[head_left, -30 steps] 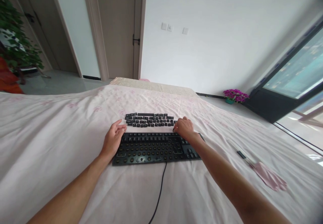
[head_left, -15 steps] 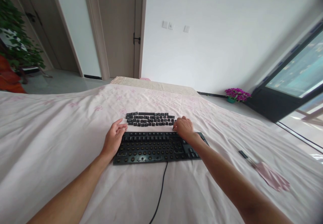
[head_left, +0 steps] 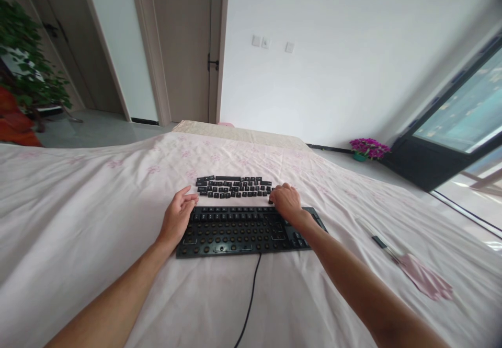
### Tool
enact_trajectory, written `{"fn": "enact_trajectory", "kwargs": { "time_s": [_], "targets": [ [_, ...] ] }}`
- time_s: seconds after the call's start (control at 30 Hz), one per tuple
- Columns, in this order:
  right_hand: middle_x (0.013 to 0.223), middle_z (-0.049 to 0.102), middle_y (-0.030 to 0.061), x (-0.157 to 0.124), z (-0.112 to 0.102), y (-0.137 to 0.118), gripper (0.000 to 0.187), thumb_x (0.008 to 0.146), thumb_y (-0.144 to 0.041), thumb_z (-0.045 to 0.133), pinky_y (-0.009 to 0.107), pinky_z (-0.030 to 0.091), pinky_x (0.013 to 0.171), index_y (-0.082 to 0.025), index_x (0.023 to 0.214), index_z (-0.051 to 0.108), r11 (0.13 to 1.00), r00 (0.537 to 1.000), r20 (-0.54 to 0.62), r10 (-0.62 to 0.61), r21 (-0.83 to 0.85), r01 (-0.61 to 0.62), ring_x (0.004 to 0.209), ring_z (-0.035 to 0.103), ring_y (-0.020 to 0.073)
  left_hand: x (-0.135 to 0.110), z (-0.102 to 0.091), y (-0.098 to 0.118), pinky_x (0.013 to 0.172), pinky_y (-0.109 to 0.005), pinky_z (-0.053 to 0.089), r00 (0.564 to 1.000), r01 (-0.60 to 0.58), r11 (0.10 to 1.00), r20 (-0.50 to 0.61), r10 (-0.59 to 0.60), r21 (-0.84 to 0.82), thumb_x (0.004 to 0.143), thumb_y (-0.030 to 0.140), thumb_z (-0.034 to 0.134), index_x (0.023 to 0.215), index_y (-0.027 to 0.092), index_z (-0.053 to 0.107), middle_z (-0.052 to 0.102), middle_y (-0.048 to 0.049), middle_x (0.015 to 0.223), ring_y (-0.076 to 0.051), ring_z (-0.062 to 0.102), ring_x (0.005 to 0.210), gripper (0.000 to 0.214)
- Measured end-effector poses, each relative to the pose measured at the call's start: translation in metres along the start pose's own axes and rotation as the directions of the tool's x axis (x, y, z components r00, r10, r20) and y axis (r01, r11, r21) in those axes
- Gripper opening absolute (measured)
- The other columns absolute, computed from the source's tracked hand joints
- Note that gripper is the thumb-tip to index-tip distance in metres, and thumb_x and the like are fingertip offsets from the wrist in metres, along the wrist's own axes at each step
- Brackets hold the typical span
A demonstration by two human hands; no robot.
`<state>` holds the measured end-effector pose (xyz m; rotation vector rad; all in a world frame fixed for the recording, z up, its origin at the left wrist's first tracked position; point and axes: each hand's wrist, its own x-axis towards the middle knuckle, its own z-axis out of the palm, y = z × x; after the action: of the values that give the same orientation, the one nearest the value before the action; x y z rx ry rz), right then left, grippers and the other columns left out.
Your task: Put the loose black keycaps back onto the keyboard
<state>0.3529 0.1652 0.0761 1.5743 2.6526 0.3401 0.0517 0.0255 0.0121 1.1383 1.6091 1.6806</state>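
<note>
A black keyboard point(head_left: 239, 230) with most of its keycaps off lies on a pale pink sheet point(head_left: 98, 207). Just beyond it, loose black keycaps point(head_left: 231, 186) are laid out in rows. My left hand point(head_left: 177, 218) rests at the keyboard's left end, fingers curved and apart, holding nothing that I can see. My right hand point(head_left: 286, 202) sits at the right end of the keycap rows, fingers curled down onto a keycap there; its fingertips are hidden.
The keyboard's black cable point(head_left: 249, 298) runs toward me. A thin tool with a pink cloth point(head_left: 419, 275) lies on the sheet to the right. A door, a green plant point(head_left: 27, 60) and a purple flower pot point(head_left: 366, 148) stand beyond the bed.
Both hands have stayed where they were; only the camera has shifted slightly.
</note>
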Motion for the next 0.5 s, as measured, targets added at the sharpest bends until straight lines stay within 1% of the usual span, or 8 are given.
{"fn": "enact_trajectory", "kwargs": {
  "time_s": [0.13,0.3,0.5],
  "targets": [
    [0.103,0.069,0.0057,-0.0046,-0.0012,0.0042,0.023,0.090,-0.023,0.053,0.032,0.031,0.080,-0.026,0.090,0.075,0.999,1.000,-0.013,-0.025,0.031,0.025,0.101,0.050,0.0235,0.0002,0.0003,-0.0016,0.098,-0.042,0.045,1.000,-0.009,1.000,-0.001,0.009,-0.005,0.083,0.038,0.056,0.134,0.017,0.047,0.068,-0.0108,0.112,-0.023,0.065,0.103,0.056],
    [0.107,0.069,0.0028,-0.0033,-0.0043,0.0091,0.020,0.089,-0.027,0.056,0.032,0.031,0.080,-0.031,0.093,0.075,0.996,0.997,-0.072,0.011,0.090,-0.005,0.101,0.050,0.0234,0.0005,-0.0001,-0.0023,0.098,-0.043,0.045,1.000,0.001,1.000,0.003,-0.001,-0.018,0.083,0.039,0.057,0.134,0.016,0.046,0.067,-0.0117,0.113,-0.023,0.065,0.103,0.057],
    [0.104,0.070,0.0020,0.0014,-0.0041,0.0096,0.014,0.082,-0.026,0.064,0.033,0.030,0.082,-0.030,0.088,0.076,0.995,1.000,0.001,0.020,0.098,-0.020,0.103,0.050,0.0228,0.0004,-0.0003,-0.0009,0.098,-0.042,0.045,1.000,0.013,1.000,-0.001,-0.013,-0.021,0.082,0.039,0.058,0.134,0.016,0.047,0.068,-0.0114,0.112,-0.023,0.065,0.103,0.058]
  ]
}}
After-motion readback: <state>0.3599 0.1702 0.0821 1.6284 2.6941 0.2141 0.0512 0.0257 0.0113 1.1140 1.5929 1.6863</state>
